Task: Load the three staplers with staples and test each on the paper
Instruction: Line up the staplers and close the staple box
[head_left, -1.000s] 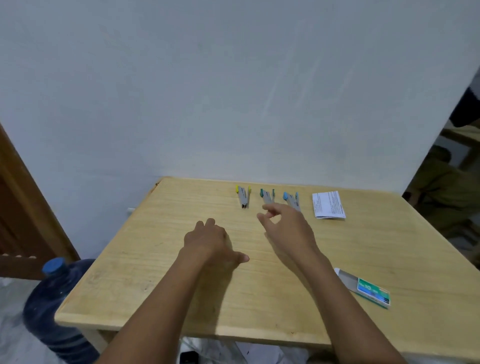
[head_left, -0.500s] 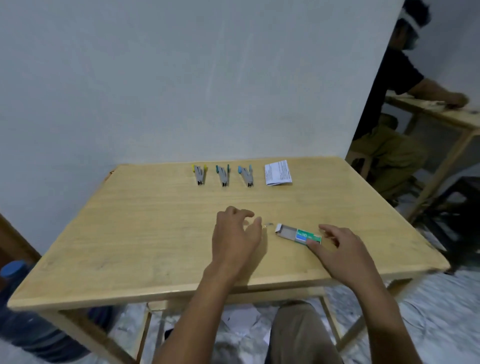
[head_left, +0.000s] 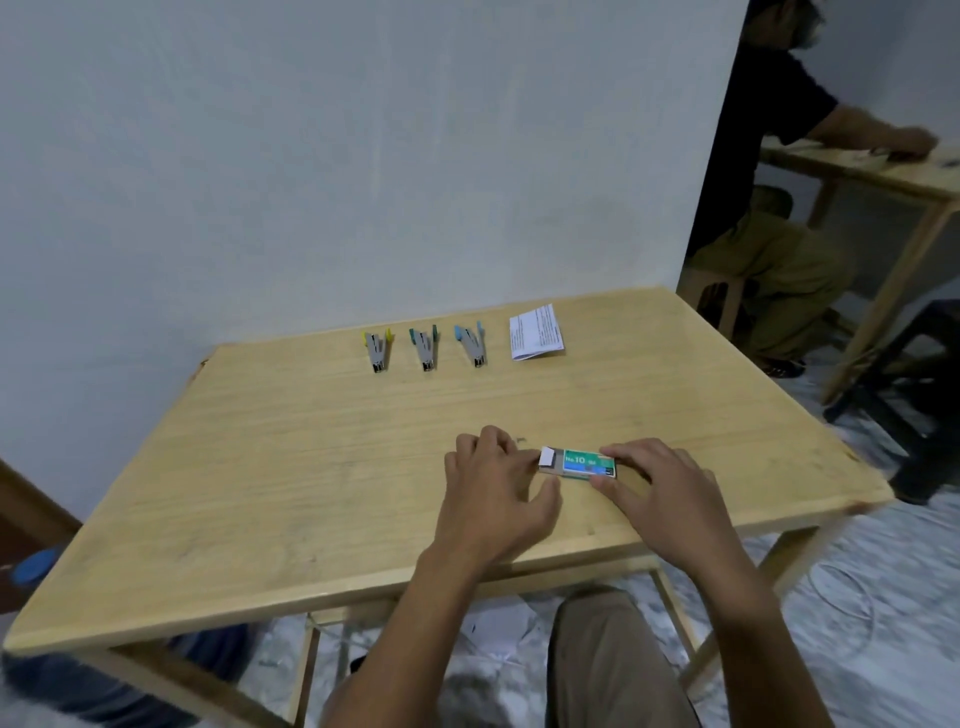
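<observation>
Wooden table (head_left: 311, 467) holds the staple box (head_left: 587, 461), right hand (head_left: 660, 488) pinching its sleeve, left hand (head_left: 493, 483) pinching its drawer end; a hard tug could spill its contents.

a single head-worn view looks forward and down across the wooden surface (head_left: 311, 467) toward the wall, close above the near edge.
</observation>
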